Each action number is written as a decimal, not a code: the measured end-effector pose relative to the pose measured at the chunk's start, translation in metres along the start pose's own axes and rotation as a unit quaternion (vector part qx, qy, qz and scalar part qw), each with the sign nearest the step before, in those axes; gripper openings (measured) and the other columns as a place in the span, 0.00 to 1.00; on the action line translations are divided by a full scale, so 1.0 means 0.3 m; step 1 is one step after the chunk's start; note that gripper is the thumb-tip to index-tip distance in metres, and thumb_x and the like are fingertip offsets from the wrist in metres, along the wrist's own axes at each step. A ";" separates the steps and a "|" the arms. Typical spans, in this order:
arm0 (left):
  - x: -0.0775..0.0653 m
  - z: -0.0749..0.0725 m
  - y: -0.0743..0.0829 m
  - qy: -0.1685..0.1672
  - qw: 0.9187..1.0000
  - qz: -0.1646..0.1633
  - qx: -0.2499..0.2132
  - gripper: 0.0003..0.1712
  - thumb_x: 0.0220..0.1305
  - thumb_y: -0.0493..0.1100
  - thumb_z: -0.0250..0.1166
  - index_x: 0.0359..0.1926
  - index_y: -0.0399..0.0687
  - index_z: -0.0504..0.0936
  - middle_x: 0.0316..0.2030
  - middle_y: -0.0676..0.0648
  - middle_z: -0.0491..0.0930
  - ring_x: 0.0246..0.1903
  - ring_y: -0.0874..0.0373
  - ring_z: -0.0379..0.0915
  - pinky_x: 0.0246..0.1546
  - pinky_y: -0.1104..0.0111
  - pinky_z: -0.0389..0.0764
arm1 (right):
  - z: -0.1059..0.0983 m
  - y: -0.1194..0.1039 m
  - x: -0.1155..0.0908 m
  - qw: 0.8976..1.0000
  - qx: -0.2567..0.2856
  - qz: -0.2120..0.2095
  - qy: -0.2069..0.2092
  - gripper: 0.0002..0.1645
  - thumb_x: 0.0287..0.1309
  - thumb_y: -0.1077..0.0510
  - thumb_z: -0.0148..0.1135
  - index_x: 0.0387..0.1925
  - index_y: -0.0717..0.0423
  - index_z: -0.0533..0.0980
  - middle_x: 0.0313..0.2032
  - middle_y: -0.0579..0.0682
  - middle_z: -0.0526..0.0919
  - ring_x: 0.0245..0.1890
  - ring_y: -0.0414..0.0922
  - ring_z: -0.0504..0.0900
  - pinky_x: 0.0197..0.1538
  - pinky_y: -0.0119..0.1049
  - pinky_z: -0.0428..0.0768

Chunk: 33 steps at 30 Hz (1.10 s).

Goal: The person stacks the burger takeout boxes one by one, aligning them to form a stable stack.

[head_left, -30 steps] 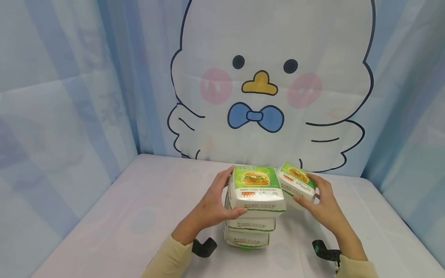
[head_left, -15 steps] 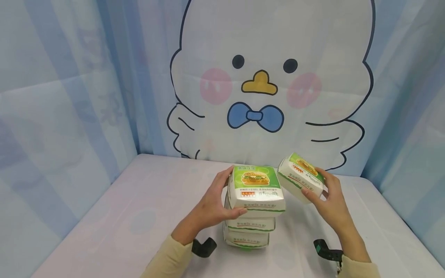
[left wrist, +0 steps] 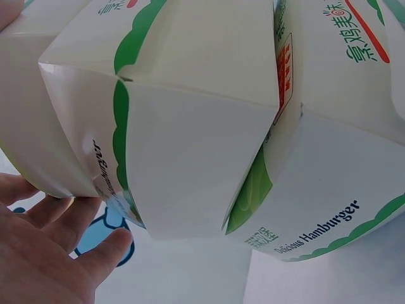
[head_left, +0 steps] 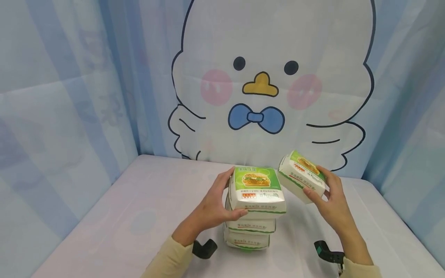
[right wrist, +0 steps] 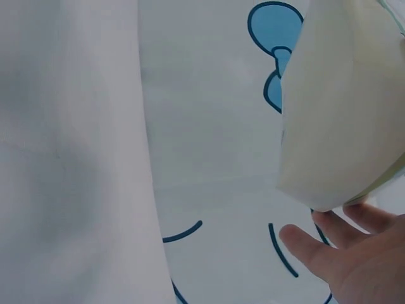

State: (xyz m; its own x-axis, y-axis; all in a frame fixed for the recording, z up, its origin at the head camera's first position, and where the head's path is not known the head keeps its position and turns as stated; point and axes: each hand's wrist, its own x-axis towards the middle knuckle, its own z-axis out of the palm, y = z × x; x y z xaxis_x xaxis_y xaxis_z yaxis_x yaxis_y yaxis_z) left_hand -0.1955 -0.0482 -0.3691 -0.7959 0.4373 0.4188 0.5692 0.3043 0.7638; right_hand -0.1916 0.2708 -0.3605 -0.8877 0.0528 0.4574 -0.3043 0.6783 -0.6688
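Several white-and-green hamburger boxes stand stacked at the table's middle in the head view. My left hand [head_left: 213,206] grips the top hamburger box [head_left: 259,189], thumb on its front and fingers at its back left. Below it, a middle box [head_left: 252,225] and a bottom box [head_left: 247,240] show only their front faces. To the right of the stack, my right hand [head_left: 333,204] holds another hamburger box [head_left: 301,175], tilted down toward the right, above the table. Its thumb lies on the front, its fingers behind. In the left wrist view, left fingers [left wrist: 76,221] touch a box's edge.
A white tabletop [head_left: 146,200] lies under the stack. Behind it hangs a backdrop [head_left: 271,46] with a cartoon bird, and blue striped curtains [head_left: 62,96] close in both sides. Black wrist mounts [head_left: 204,248] sit beside both forearms.
The right hand has lifted its box up and slightly right, away from the stack's top box. The left hand and the stack have stayed in place.
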 end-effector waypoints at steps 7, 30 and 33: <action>0.002 0.003 0.006 0.001 1.000 -0.004 0.000 0.56 0.44 0.62 0.67 0.68 0.67 0.41 0.64 0.62 0.50 0.63 0.64 0.52 0.60 0.56 0.64 | -0.013 -0.022 0.007 1.000 -0.009 -0.012 0.012 0.44 0.52 0.50 0.61 0.67 0.36 0.50 0.63 0.53 0.53 0.54 0.49 0.59 0.54 0.57 0.67; 0.002 -0.007 0.018 0.020 0.998 -0.001 -0.067 0.53 0.49 0.56 0.65 0.69 0.64 0.40 0.65 0.62 0.47 0.66 0.65 0.47 0.62 0.49 0.56 | -0.057 -0.204 0.068 0.995 0.028 -0.095 0.025 0.45 0.48 0.56 0.64 0.65 0.34 0.53 0.64 0.40 0.52 0.56 0.40 0.57 0.52 0.63 0.67; 0.003 -0.009 0.017 0.016 0.997 0.000 -0.077 0.52 0.50 0.57 0.64 0.68 0.66 0.40 0.65 0.63 0.47 0.66 0.64 0.45 0.62 0.48 0.55 | -0.052 -0.223 0.072 0.993 0.039 -0.110 0.010 0.46 0.47 0.58 0.65 0.65 0.34 0.54 0.64 0.40 0.52 0.56 0.41 0.57 0.52 0.65 0.65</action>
State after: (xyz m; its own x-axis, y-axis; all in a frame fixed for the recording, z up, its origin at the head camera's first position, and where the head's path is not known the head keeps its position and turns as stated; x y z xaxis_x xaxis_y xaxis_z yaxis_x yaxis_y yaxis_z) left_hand -0.1940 -0.0484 -0.3636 -0.8034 0.4088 0.4328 0.5330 0.1699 0.8289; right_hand -0.1850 0.2380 -0.2967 -0.7900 -0.0760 0.6084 -0.5167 0.6167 -0.5939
